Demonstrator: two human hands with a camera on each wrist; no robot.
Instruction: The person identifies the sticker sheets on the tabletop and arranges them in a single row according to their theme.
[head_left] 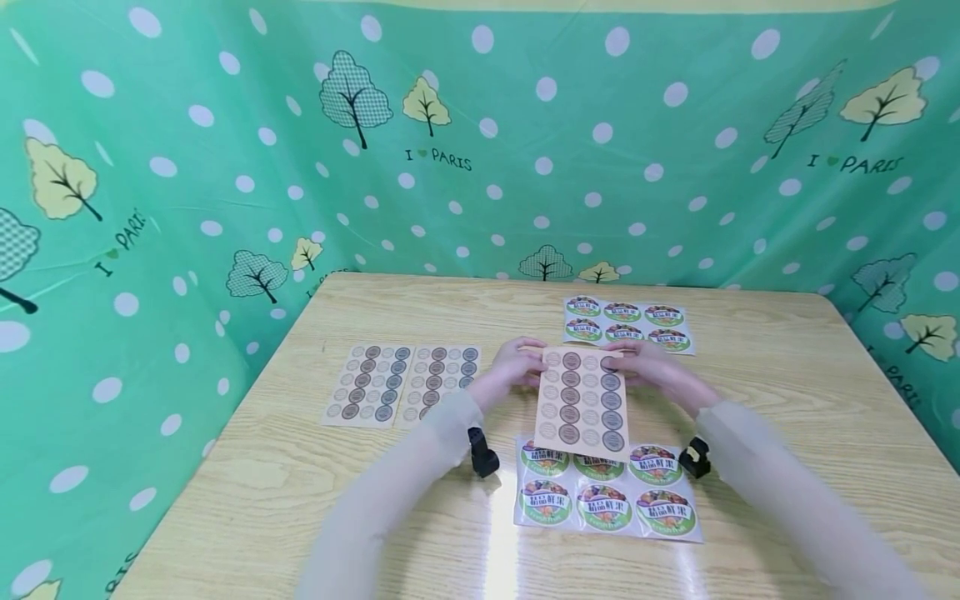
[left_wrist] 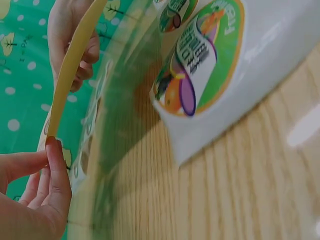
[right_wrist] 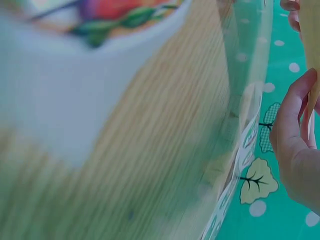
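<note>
Beige sheet in hands partly hides "Fresh fruit" labels.

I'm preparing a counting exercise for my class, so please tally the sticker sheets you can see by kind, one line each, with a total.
Tan sheets of small round stickers: 3
White-edged sheets of oval fruit labels: 2
Total sheets visible: 5
</note>
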